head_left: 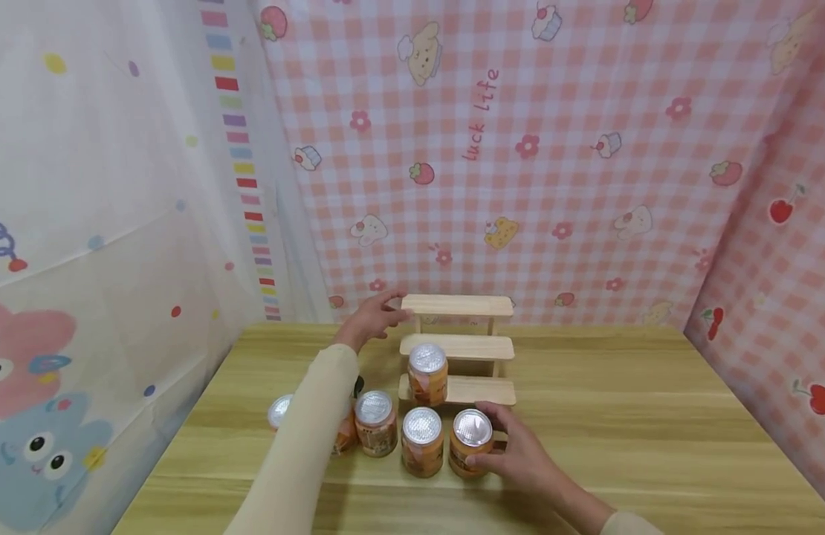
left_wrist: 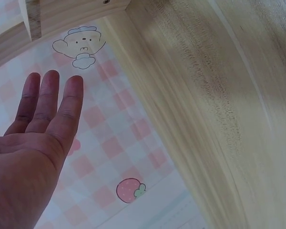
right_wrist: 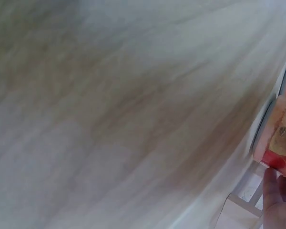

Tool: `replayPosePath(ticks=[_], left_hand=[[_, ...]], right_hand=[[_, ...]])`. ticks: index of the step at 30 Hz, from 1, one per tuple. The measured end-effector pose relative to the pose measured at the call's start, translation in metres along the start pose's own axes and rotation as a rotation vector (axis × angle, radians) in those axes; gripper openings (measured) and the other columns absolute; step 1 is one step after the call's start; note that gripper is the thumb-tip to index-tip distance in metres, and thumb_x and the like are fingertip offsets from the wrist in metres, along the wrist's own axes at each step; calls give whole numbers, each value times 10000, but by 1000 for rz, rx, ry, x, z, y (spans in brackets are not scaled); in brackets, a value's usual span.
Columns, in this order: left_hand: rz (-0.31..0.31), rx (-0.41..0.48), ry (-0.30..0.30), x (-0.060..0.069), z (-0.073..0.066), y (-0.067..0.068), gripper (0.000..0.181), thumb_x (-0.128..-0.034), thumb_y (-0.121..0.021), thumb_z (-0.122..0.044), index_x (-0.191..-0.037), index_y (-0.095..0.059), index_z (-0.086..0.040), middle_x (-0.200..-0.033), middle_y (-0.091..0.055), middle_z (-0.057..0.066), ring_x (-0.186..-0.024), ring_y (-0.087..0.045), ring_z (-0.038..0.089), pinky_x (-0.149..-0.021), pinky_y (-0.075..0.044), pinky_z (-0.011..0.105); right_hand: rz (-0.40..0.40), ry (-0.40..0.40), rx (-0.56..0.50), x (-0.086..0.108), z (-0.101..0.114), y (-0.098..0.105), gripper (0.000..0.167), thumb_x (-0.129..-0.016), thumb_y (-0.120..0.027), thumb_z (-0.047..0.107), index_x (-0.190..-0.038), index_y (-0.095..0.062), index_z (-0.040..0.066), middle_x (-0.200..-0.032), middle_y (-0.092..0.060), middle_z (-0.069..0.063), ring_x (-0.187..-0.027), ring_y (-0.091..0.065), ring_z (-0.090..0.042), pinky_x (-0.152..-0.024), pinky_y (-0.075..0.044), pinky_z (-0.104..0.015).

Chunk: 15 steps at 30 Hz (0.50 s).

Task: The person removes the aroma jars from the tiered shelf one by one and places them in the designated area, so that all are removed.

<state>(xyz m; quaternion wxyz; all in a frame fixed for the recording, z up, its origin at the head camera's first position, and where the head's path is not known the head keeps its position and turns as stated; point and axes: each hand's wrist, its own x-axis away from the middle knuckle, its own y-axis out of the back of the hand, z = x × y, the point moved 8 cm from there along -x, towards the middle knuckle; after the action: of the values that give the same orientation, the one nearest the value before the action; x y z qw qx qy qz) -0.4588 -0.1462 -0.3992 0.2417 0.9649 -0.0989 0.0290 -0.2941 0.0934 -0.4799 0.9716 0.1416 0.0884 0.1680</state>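
A three-step wooden shelf [head_left: 456, 346] stands near the back of the table. At the left end of its top step is my left hand [head_left: 375, 321], its fingers extended; the left wrist view shows that hand with straight fingers [left_wrist: 69, 109] and nothing in the palm. My right hand [head_left: 519, 452] grips an orange can [head_left: 471, 446] with a silver lid, thumb in front and fingers behind. One orange can [head_left: 428, 377] is on the lowest step. Just left of the gripped can stands another can [head_left: 422, 446]. The right wrist view shows fingertips [right_wrist: 270, 183] against an orange can [right_wrist: 274, 138].
More cans stand at the left: one can [head_left: 376, 427] shows fully, while a can [head_left: 279, 410] and another are partly covered by the left sleeve [head_left: 295, 453]. Behind the wooden table [head_left: 606, 416] hangs a pink checked cloth [head_left: 560, 178].
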Motion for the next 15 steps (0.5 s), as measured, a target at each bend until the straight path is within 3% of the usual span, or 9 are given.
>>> replayPosePath(ticks=[9,15], left_hand=[[-10,10,11,3,-2,2,539,-994,-628,-280,-1490,-442,-178,-1341,-557,203,-1201,-541,355,-928,-485,510],[2,23,21,2,-1,0,514,-995,-627,-282,-1471,-458,-187,-1349,-546,208,-1205,-538,354,-962,-468,537]], right_hand=[[-87,-3,28,-10,14,15,766,-775,-864,152,-1416,-471,7,-1329,-546,-213,-1227,-523,-380,-984,-477,-485],[-98,20,44,-25,28,19,736,-808,-843,173,-1428,-472,37,-1407,-510,-193,-1267,-499,-347,-1013,-449,-506]])
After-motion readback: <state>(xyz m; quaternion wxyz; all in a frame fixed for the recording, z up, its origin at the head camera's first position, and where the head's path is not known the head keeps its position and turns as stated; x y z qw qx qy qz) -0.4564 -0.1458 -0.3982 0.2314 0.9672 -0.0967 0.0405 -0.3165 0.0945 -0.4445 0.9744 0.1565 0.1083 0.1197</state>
